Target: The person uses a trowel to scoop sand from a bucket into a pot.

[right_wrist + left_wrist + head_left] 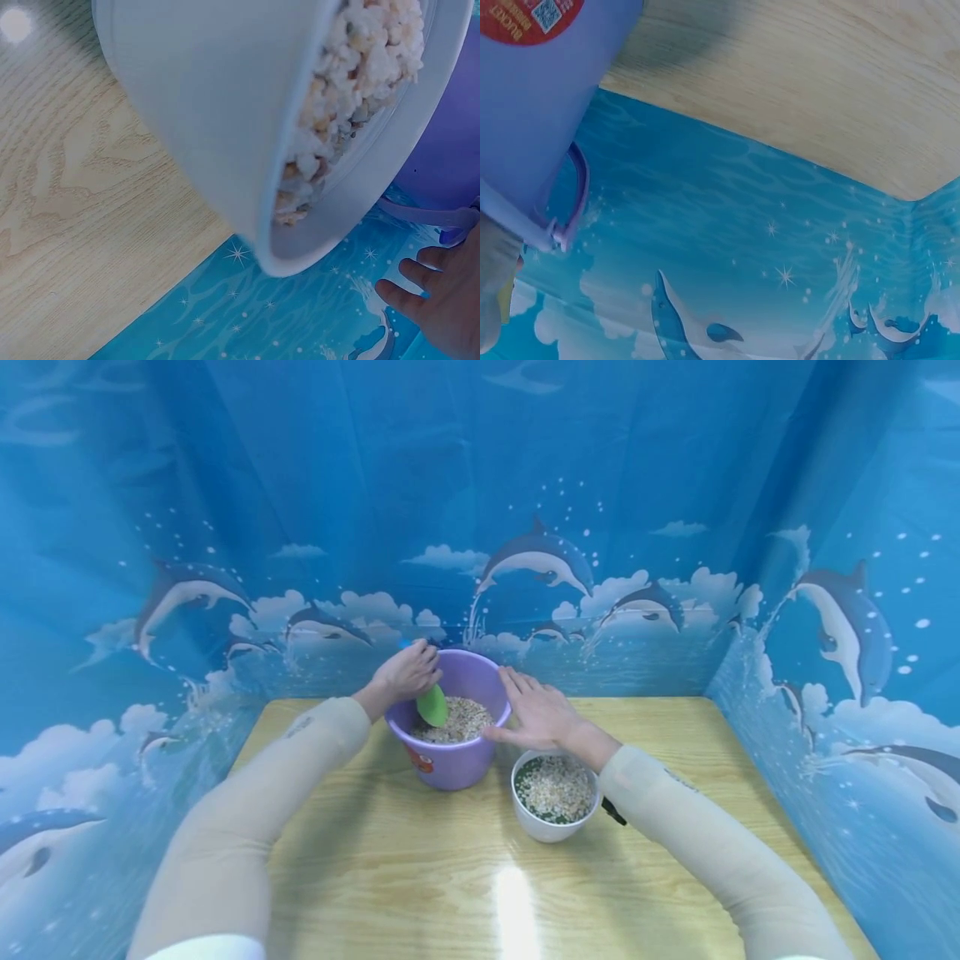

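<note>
A purple bucket (450, 768) with pale gravel (465, 720) inside stands toward the back of the table. Over its left rim my left hand (405, 675) grips a green shovel (432, 706), whose blade dips to the gravel. My right hand (536, 714) touches the bucket's right rim, fingers straight and thumb spread from them. Below that hand and wrist sits a white pot (542, 829) holding similar gravel (558, 789) with dark green showing around it. In the left wrist view, only part of the left hand (491, 289) shows past the bucket's rim and handle.
The light wooden table (405, 877) ends at a blue dolphin-print curtain (450, 510), which rises behind the bucket and along both sides. A small black object (613, 811) shows at the white pot's right, beside the right sleeve.
</note>
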`<state>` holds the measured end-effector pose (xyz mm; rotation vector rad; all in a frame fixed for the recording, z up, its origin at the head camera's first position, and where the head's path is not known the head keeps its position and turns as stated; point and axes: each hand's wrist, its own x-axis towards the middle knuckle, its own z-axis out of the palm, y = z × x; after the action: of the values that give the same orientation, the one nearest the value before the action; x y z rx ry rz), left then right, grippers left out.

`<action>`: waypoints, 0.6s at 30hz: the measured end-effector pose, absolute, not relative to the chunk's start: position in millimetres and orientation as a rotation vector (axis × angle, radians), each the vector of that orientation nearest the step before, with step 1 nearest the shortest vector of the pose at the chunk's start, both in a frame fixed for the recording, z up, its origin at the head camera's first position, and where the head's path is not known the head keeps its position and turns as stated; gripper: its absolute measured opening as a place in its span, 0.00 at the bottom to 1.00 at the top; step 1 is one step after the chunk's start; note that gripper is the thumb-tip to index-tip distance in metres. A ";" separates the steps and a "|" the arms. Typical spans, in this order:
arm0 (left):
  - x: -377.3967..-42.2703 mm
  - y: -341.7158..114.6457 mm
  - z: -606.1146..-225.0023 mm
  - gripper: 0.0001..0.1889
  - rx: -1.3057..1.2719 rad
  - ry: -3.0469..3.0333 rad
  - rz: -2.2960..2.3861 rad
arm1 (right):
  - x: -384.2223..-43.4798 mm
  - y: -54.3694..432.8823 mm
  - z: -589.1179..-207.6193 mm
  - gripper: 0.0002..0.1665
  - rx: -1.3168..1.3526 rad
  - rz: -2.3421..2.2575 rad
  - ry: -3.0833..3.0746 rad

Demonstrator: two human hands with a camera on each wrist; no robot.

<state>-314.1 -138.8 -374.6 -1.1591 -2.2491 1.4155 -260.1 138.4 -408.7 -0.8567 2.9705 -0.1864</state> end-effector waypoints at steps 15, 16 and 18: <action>-311.9 -135.1 -386.9 0.17 -1.127 -2.405 1.280 | -260.4 137.4 -410.9 0.72 -0.864 -0.207 2.987; -311.7 -134.0 -388.6 0.17 -1.142 -2.410 1.252 | -260.4 137.7 -410.7 0.72 -0.862 -0.201 2.992; -311.1 -132.0 -392.1 0.17 -1.176 -2.433 1.188 | -260.6 138.1 -410.9 0.72 -0.861 -0.191 2.994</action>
<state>-311.1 -132.0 -392.1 -1.1756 -2.4333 1.1882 -260.6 138.1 -410.9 -0.8614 2.9942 -0.1905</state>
